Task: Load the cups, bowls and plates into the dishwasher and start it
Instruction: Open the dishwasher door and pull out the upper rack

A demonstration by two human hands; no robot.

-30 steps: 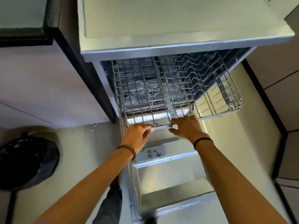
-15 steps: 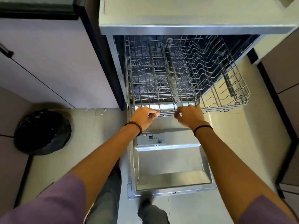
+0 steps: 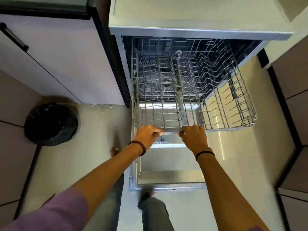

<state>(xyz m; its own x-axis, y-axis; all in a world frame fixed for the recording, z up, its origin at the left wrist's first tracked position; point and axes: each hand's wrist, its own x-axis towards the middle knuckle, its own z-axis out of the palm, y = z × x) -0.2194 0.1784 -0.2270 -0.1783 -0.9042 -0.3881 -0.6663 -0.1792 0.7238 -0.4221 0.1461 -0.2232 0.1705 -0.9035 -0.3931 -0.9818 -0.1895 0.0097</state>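
**Grey wire upper rack** of the stainless-steel dishwasher: further out than a second ago, and further again than half a second ago. Front rail now well over the lowered steel door. Rear part under the edge of the pale desk. Level, with no crockery in it.

**Left hand**, beaded bracelet at the wrist: clenched on the front rail, left of centre, thumb and fingers pinching the wire.

**Right hand**, black band at the wrist: grasping the same rail just beside the left, fingers curled over the top.

**Detergent dispenser** on the door: plainly in view a second ago, now mostly hidden behind both hands.

**Lower wire rack**: inside the tub, seen through the upper one, apparently bare as well.

**Cups, bowls, plates:** none in view, whereabouts not shown.

**Round black bin**: on the pale floor, left of the door, well apart from the machine.

**Meaning for the task:** pull-out step probably close to finished, judging by how much rack overhangs the door. Loading not yet begun, starting further off still. Likely next need: release of the rail, then crockery fetched from out of frame. Possible trouble: rack rolling back inward if let go short of its stops.
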